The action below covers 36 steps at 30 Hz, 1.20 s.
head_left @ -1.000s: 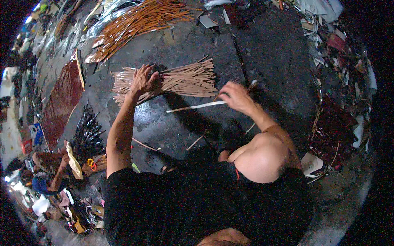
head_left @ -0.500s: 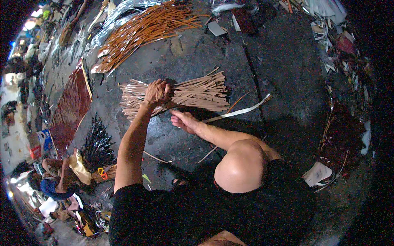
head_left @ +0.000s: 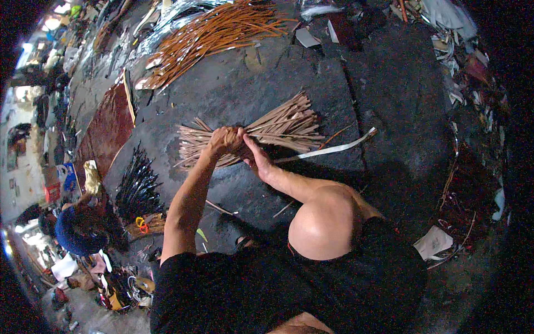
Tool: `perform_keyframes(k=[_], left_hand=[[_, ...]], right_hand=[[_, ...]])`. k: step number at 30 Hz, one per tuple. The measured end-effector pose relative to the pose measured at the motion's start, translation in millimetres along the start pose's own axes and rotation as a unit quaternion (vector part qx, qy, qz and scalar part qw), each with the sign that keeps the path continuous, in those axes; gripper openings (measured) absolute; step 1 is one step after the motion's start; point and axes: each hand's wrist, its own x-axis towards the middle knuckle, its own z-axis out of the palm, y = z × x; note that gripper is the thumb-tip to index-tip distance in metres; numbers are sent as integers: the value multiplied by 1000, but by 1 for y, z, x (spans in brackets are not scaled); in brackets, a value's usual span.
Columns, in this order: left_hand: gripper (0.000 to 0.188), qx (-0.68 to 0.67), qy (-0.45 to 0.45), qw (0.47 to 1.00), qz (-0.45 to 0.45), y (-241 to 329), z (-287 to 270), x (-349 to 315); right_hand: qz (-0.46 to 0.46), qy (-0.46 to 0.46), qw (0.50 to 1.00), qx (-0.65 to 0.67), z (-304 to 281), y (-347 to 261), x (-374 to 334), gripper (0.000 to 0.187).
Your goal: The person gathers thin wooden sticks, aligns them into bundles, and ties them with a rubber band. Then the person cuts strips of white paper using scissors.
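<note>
Fingers, left hand (head_left: 227,140): were clenched round the tan bundle (head_left: 290,126) midway.
Fingers, right hand (head_left: 259,161): were nearly straight beside the left; could not tell any hold.
Tan bundle: flared out either side of the left fingers, over dark floor (head_left: 403,106).

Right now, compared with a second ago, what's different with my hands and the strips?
Your right hand has moved left, from right of the bundle to its middle, beside your left hand. The white strip now trails right from that right hand instead of left. Your left hand stays on the bundle.
</note>
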Motion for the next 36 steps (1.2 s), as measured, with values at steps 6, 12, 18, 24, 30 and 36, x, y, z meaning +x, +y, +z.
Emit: perform_keyframes(k=[6,12,18,24,30,36], left_hand=[[31,30,55,998,7,12,4,-2],[26,46,-73,996,-27,-9,51,-4],[33,-135,-35,975,-171,45,6,-30],[46,-580,54,787,-204,157,-75,-45],[47,-582,79,761,-276,205,-39,-10],[43,-482,196,823,-228,181,132,41]], right_hand=[[-47,-30,998,8,8,-17,-12,61],[2,-79,994,77,11,-14,-21,49],[-82,-93,992,32,-19,-22,-19,41],[25,-155,987,24,5,-123,-126,28],[-2,-47,992,-120,-30,-156,-147,37],[-150,53,944,-290,-133,-111,-60,39]])
